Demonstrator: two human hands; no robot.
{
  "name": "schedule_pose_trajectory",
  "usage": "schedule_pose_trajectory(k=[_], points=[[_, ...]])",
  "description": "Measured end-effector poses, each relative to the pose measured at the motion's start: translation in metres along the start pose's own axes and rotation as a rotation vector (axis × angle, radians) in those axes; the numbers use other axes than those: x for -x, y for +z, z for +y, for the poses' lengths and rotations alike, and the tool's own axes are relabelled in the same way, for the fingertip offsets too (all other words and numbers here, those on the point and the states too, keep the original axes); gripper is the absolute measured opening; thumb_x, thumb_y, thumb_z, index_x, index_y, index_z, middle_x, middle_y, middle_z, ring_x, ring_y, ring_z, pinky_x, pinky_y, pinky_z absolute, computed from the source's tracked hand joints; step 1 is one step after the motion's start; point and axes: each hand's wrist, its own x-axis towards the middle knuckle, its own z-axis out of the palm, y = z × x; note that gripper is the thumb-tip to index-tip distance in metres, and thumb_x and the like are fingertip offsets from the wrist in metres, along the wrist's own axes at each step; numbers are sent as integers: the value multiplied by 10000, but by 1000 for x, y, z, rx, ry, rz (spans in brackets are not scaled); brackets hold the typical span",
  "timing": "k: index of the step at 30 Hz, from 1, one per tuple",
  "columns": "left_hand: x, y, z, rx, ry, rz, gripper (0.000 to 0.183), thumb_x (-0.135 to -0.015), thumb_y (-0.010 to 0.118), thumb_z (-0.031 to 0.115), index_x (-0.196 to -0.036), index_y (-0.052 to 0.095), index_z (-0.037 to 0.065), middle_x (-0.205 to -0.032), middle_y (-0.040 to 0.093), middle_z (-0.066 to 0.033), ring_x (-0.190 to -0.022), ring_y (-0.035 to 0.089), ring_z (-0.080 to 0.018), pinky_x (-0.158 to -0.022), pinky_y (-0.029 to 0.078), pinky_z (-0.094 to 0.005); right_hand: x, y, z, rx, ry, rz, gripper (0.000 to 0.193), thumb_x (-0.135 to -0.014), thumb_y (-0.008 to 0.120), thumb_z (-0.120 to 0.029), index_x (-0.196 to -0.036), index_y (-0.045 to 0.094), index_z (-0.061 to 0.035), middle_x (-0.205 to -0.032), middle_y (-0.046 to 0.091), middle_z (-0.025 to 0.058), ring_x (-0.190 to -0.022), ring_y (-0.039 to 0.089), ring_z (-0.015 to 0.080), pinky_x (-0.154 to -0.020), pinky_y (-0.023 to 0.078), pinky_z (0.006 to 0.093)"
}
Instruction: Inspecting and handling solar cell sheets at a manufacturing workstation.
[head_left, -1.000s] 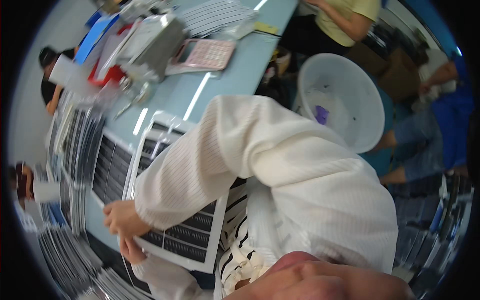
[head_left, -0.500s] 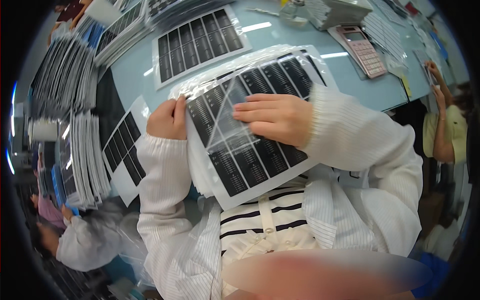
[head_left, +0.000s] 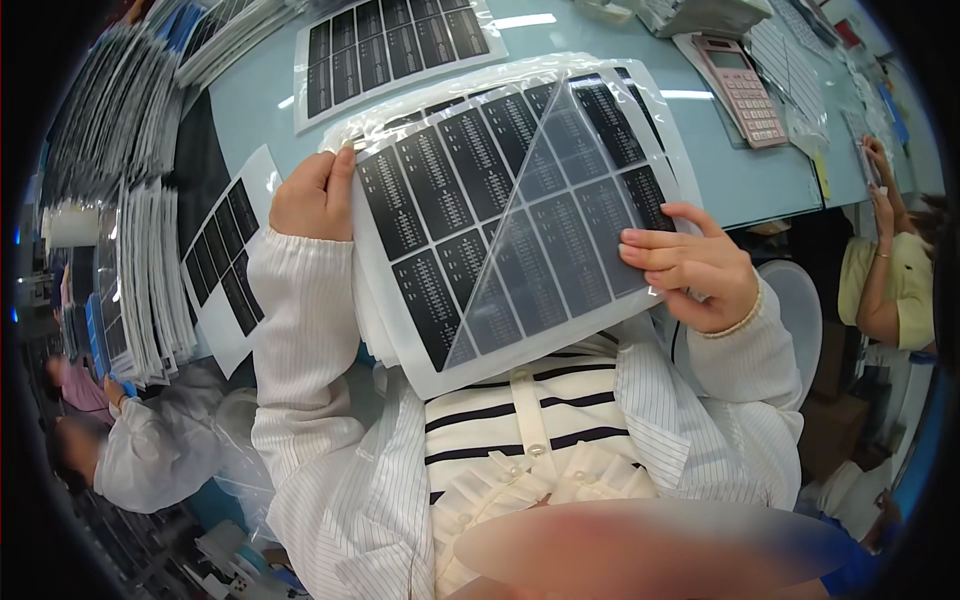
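A stack of white sheets printed with black label blocks [head_left: 410,190] is held tilted before my chest. My left hand [head_left: 314,195] is closed on its upper left edge, thumb on top and fingers underneath. A clear plastic film [head_left: 560,235] lies over the right part of the top sheet, its diagonal edge running from the top toward the lower left. My right hand [head_left: 700,265] is at the sheet's right side, fingers on the film's edge and thumb below, apparently pinching it. The fingers partly hide that edge.
Another black label sheet [head_left: 395,50] lies on the glass-topped table [head_left: 720,180] beyond the stack, and one more [head_left: 228,250] lies at the left. A pink calculator [head_left: 740,90] sits far right. Tall paper piles [head_left: 150,290] stand left. Co-workers sit on both sides.
My right hand has moved from the middle of the sheet to its right edge. The film's diagonal edge has shifted right. My left hand keeps its hold while the stack sits slightly higher and further left.
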Motion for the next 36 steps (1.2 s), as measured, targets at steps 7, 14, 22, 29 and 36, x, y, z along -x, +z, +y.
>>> schedule_pose_trajectory(k=[7,14,22,29,36], points=[[1,1,-4,32,16,-11,351,-872,476,306,-730,563,-2,-621,528,-148,-549,516,-284,-534,399,-333,45,-28,32,-136,86,91,153,-554,482,74,-609,505,-67,-850,660,127,-912,620,282,-938,248,438],[0,1,-2,24,14,-31,362,-876,472,313,-729,558,-7,-602,523,-148,-530,509,-269,-524,395,-327,81,-42,59,-268,155,360,95,-580,439,24,-580,458,-70,-730,657,121,-792,644,274,-867,272,406],[0,3,-8,83,52,-20,354,-889,481,280,-758,549,-41,-575,493,-67,-521,416,-108,-499,347,-248,141,-54,91,-467,218,861,61,-640,363,-42,-602,410,-44,-571,539,113,-564,482,203,-703,335,295],[-1,2,-13,125,43,-17,361,-891,482,287,-751,535,-42,-571,474,-44,-535,392,-87,-502,335,-240,259,-92,101,-706,-16,999,119,-669,390,-131,-656,445,-26,-558,462,94,-538,380,198,-592,356,302],[-14,-10,-16,127,-13,77,387,-891,471,345,-743,544,-5,-568,422,-13,-551,380,-84,-518,321,-232,194,-107,-17,-562,111,1014,199,-797,437,-139,-886,531,13,-799,567,163,-811,518,260,-782,390,364]])
